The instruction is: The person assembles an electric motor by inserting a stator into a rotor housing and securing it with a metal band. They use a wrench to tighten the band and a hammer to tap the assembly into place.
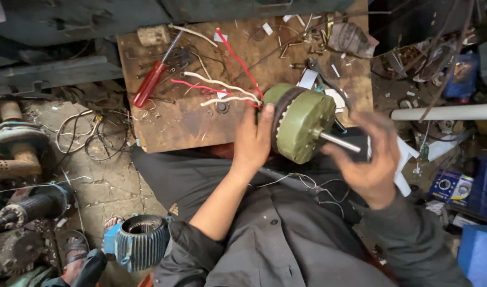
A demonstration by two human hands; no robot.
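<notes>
Left hand (252,139) grip wrapped on green motor (299,123), frame centre, above lap. Right hand (373,159) at 3 o'clock, blurred, fingers loosely curled at steel shaft (339,141). Red screwdriver (153,78) on wooden bench (169,122), 10 o'clock.

Olive-green round metal fan motor (301,123) with dark band, silver shaft (339,142); red and white wires (222,87); red-handled screwdriver (150,82); rusty brown board (185,117); grey ribbed motor housing (142,242).

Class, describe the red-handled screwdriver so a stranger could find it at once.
Start at the brown wooden board beyond the hands. Near its upper left corner lies the screwdriver, slanting among grey metal tools. Its long glossy red handle sets it apart; the thin red wires nearby are curved.
</notes>
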